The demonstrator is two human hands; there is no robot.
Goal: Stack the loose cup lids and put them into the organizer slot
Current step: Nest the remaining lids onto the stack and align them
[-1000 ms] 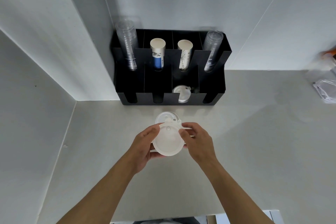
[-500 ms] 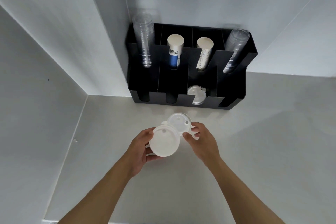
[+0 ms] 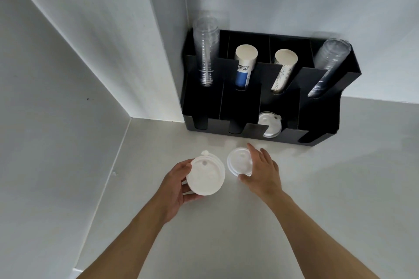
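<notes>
My left hand (image 3: 175, 184) holds a white cup lid (image 3: 206, 175), or a small stack of them, tilted up off the counter. A second white lid (image 3: 238, 161) lies flat on the counter just to its right. My right hand (image 3: 260, 171) rests over that lid's right side, thumb at its near edge and fingers at its far edge. The black organizer (image 3: 238, 106) stands against the wall behind. Its third front slot holds white lids (image 3: 268, 123) leaning upright.
The organizer's back slots hold two stacks of clear plastic cups (image 3: 205, 50) (image 3: 330, 61) and two stacks of paper cups (image 3: 244, 63) (image 3: 284, 68). A white wall column (image 3: 113, 52) rises on the left. The light counter (image 3: 317, 188) spreads to the right and toward me.
My hands have drawn apart: the left carried its lid to the left, the right moved onto the lid lying on the counter. The camera view shifted left and closer.
</notes>
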